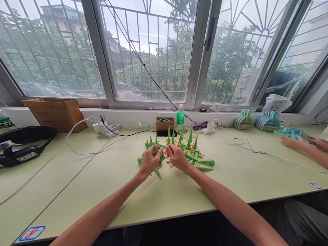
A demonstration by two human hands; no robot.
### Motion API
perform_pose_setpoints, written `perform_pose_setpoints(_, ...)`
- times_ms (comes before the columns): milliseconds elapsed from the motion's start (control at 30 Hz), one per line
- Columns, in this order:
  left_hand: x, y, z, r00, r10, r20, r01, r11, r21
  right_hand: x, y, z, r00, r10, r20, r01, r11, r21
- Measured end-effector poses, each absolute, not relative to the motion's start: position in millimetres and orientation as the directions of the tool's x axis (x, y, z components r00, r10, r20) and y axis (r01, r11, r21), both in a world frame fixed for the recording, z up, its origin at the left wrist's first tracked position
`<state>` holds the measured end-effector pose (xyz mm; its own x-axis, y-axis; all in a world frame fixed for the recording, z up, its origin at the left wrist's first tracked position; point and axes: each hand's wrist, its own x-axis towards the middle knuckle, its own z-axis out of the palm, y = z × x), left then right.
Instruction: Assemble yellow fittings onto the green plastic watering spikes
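Far L: blk ring-shaped item (38, 149) seen on worktop (243, 177); cardboard box (55, 114) set behind, by window. Ctr: L hand (150, 159) closed, green spike (155, 147) gripped betw. thumb & fingers. R hand (176, 156) just beside, fingers curled, tips drawn tog.; whether small pc. is held can't be told. Other green spikes (189, 138) grouped behind/R of hands, some upright, others laid flat, yellow pcs. (201, 155) strewn among them. Far R: blue plastic item (289, 132) placed nr. co-worker's hand (292, 142).

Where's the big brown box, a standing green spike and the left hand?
Big brown box (52, 116): head view, on its side.
Standing green spike (190, 138): head view, on its shaft.
Left hand (149, 160): head view, back of hand.
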<state>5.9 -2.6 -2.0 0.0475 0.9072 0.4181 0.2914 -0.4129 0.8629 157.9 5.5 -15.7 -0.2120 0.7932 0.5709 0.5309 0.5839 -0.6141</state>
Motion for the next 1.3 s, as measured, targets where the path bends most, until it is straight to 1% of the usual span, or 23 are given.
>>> perform_pose_setpoints(133,6.7,-4.8,0.2,0.063,0.908,0.415,0.285,-0.415,0.864,157.8,7.0,-16.8,-0.211,0.791,0.574,0.536,0.584,-0.609)
perform_pose_setpoints(300,9.1,-10.1,1.4,0.102,0.884,0.456,0.326,-0.463,0.824,159.2,11.0,-19.5,-0.206,0.787,0.581,0.593,0.573,-0.565)
perform_pose_setpoints(433,9.7,-11.0,-0.6,0.131,0.871,0.474,0.324,-0.489,0.81,158.9,11.6,-19.8,-0.223,0.794,0.565,0.615,0.564,-0.551)
perform_pose_setpoints(633,9.0,-8.0,-1.6,0.111,0.879,0.464,0.325,-0.474,0.819,158.6,10.3,-18.1,-0.191,0.804,0.563,0.631,0.54,-0.557)
perform_pose_setpoints(733,8.0,-6.1,-1.0,0.078,0.88,0.468,0.324,-0.466,0.823,158.8,7.9,-15.8,-0.166,0.8,0.577,0.606,0.545,-0.58)
perform_pose_setpoints(867,6.9,-4.9,-1.1,0.059,0.891,0.449,0.314,-0.444,0.839,157.7,4.7,-13.9,-0.222,0.785,0.578,0.52,0.597,-0.611)
perform_pose_setpoints(933,6.9,-5.3,-1.2,0.07,0.891,0.448,0.319,-0.446,0.836,157.0,4.8,-14.5,-0.234,0.781,0.579,0.512,0.605,-0.609)
perform_pose_setpoints(1067,7.4,-7.3,-1.4,0.091,0.885,0.457,0.354,-0.457,0.816,157.2,7.8,-17.6,-0.227,0.783,0.579,0.551,0.593,-0.586)
perform_pose_setpoints(1300,9.0,-8.6,-3.8,0.144,0.871,0.47,0.364,-0.488,0.793,158.0,11.5,-19.3,-0.232,0.786,0.573,0.613,0.575,-0.542)
